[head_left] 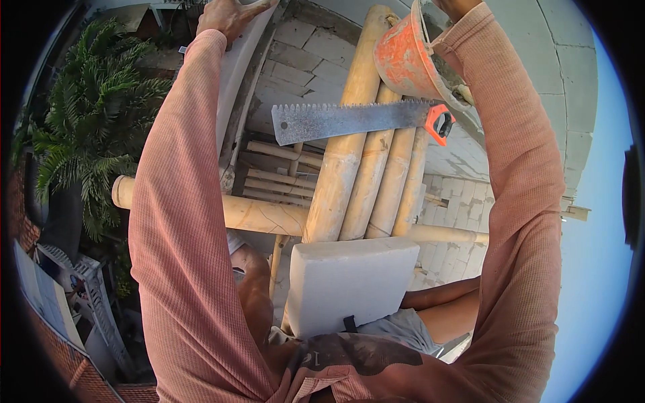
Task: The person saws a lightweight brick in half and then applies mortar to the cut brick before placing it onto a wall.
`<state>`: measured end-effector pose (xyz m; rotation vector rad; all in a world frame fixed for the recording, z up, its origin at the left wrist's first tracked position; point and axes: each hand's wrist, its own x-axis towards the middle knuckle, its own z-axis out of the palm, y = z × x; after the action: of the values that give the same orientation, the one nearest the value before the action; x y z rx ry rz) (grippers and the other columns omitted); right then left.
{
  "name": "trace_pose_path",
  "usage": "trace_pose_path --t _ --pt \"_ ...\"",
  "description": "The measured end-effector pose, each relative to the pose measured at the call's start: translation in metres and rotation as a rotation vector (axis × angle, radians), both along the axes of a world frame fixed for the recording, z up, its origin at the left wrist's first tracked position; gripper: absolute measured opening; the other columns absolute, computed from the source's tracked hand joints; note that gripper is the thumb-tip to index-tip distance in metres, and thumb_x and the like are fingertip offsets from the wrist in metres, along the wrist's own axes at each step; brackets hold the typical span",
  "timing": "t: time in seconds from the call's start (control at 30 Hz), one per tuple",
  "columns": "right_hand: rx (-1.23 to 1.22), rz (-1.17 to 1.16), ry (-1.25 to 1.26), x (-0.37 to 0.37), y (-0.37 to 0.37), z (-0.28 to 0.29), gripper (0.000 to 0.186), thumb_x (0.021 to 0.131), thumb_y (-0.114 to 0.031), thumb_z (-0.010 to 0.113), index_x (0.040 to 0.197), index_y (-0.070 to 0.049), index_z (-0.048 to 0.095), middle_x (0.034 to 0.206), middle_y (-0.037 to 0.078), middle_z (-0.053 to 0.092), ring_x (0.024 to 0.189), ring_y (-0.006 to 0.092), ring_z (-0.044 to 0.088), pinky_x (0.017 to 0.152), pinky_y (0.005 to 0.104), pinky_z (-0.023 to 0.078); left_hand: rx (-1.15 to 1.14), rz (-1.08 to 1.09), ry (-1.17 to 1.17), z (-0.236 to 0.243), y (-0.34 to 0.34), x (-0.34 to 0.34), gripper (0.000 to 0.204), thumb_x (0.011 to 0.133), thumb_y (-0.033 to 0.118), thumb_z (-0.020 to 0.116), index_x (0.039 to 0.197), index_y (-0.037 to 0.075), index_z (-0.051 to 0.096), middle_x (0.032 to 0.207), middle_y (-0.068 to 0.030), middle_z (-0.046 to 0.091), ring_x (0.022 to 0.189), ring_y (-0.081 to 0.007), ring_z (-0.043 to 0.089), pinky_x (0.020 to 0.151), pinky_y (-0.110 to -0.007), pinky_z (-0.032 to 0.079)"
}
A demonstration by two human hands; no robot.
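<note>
Orange and grey-smeared, the bucket (403, 59) sits over the bamboo poles (336, 178), just left and bodyward of the right hand (459, 6), farther from the left hand (230, 19), though I can't tell either's grip.

Saw (346, 122) lying across the bamboo poles (338, 174), bucket (405, 57) just past its handle end
Block (353, 282) sits at the poles' near end, between the person's legs (447, 309); a cross pole (265, 215) runs underneath, palm (84, 127) way off left.
</note>
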<state>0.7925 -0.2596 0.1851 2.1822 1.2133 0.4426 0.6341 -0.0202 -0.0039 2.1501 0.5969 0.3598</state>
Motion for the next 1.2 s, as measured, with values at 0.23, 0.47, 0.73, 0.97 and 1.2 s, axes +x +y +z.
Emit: trace_pose_path --t 0.23,0.47,0.73,0.97,1.2 --pt "0.212 0.456 0.126 0.0 0.009 -0.025 0.016 0.075 -0.024 0.069 0.083 -0.011 0.066 0.086 0.008 0.067 0.085 0.0274 0.062 0.078 0.0424 0.044 0.016 -0.005 0.001 -0.026 0.005 0.012 0.082 0.074 0.048 0.085 0.128 0.004 0.044 0.113 -0.0243 0.068 0.105 -0.0379 0.068 0.088 -0.046 0.054" --pt "0.24 0.722 0.02 0.02 -0.025 -0.007 0.02 0.077 -0.02 0.068 0.094 -0.01 0.068 0.099 0.009 0.069 0.094 0.0309 0.061 0.079 0.0445 0.043 -0.036 -0.011 -0.041 -0.01 0.001 0.014 0.071 0.079 0.043 0.083 0.129 0.011 0.044 0.117 -0.0179 0.068 0.107 -0.0357 0.067 0.087 -0.048 0.052" --pt "1.277 -0.101 1.041 -0.063 -0.023 -0.019 0.022 0.089 -0.029 0.064 0.095 -0.007 0.064 0.082 0.002 0.058 0.069 0.0145 0.048 0.058 0.0317 0.036 -0.03 -0.01 0.002 -0.02 -0.001 0.017 0.067 0.082 0.038 0.082 0.131 0.012 0.045 0.118 -0.0122 0.07 0.11 -0.0302 0.066 0.088 -0.041 0.05" --pt "1.469 -0.562 1.13 -0.198 -0.098 -0.003 0.032 0.102 -0.036 0.058 0.093 -0.006 0.059 0.065 -0.004 0.046 0.045 0.0012 0.036 0.04 0.0193 0.029 -0.417 -0.147 -0.045 -0.043 0.012 0.032 0.057 0.085 0.031 0.08 0.13 0.009 0.053 0.111 -0.0078 0.071 0.098 -0.0275 0.066 0.079 -0.037 0.049" --pt "1.156 -1.078 1.109 -0.314 -0.249 -0.045 0.037 0.1 -0.038 0.063 0.08 -0.007 0.056 0.057 -0.004 0.044 0.046 0.0029 0.035 0.042 0.023 0.024 -0.454 -0.273 -0.267 -0.009 0.036 0.002 0.063 0.089 0.039 0.074 0.136 0.004 0.051 0.133 -0.0121 0.06 0.118 -0.0228 0.058 0.097 -0.041 0.048"
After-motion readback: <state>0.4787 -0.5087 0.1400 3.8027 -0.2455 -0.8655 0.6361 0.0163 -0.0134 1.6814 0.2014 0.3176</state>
